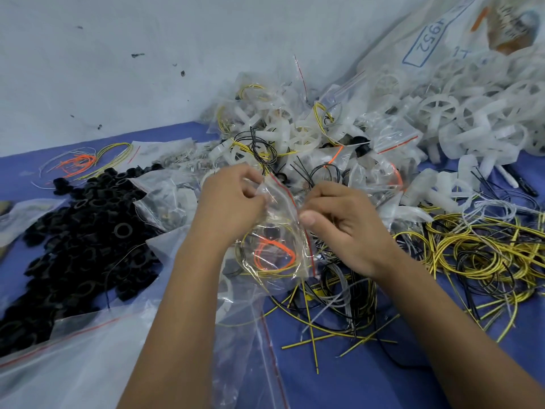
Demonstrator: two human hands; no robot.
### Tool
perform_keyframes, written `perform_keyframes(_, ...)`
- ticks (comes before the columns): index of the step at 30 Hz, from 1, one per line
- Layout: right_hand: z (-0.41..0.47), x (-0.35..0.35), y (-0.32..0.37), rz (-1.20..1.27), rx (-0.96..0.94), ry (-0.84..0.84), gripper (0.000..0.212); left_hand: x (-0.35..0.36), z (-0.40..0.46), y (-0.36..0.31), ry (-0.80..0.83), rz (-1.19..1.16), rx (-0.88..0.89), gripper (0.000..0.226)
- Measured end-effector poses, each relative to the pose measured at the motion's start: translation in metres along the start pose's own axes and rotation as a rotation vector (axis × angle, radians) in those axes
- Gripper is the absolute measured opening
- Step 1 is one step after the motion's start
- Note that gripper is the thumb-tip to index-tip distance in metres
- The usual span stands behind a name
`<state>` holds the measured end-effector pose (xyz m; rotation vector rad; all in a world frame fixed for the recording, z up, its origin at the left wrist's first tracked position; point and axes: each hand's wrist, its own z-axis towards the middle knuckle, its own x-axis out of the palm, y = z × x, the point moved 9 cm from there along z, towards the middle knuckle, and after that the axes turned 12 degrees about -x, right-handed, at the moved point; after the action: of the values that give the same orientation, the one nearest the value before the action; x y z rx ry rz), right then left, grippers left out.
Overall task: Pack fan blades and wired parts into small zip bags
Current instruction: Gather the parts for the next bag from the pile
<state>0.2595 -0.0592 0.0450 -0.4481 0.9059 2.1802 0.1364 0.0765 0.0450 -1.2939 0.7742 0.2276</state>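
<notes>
Blue table cover (368,376); scuffed white wall (118,69); printed white sack (436,33) at far right.

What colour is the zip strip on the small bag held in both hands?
Red, on the zip bag; the head view, the only one, shows it.

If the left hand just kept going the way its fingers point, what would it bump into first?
Most likely the small zip bag it already pinches: the left hand points rightward into it. Beyond that comes the right hand, though depth is hard to judge.
</notes>
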Motion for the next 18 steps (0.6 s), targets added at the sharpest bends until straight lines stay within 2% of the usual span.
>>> perform_keyframes(3, -0.001, 0.008, -0.002, 0.026, 0.043, 0.086, 0.025, -0.021, 0.0, -0.006, -0.095, -0.225, 0.024, 0.019)
perform_keyframes(7, -0.004, 0.012, -0.008, 0.067, 0.068, 0.131, 0.029, -0.04, -0.003, -0.01, -0.122, -0.489, 0.028, 0.015)
perform_keyframes(8, -0.004, 0.014, -0.01, 0.131, 0.077, 0.118, 0.023, -0.042, -0.003, -0.011, -0.118, -0.546, 0.024, 0.014)
perform_keyframes(10, -0.005, 0.016, -0.015, 0.313, 0.13, 0.046, 0.009, -0.045, -0.004, -0.01, -0.107, -0.608, 0.014, 0.013)
perform_keyframes(12, -0.007, 0.01, -0.021, 0.437, 0.184, -0.07, 0.022, -0.045, -0.003, -0.007, -0.102, -0.589, 0.013, 0.017)
perform_keyframes(14, -0.008, 0.002, -0.029, 0.583, 0.25, -0.183, 0.023, -0.044, -0.002, -0.006, -0.076, -0.524, 0.025, 0.022)
perform_keyframes(18, -0.01, -0.008, -0.038, 0.737, 0.33, -0.373, 0.023, -0.022, -0.001, 0.001, 0.117, -0.504, -0.036, 0.027)
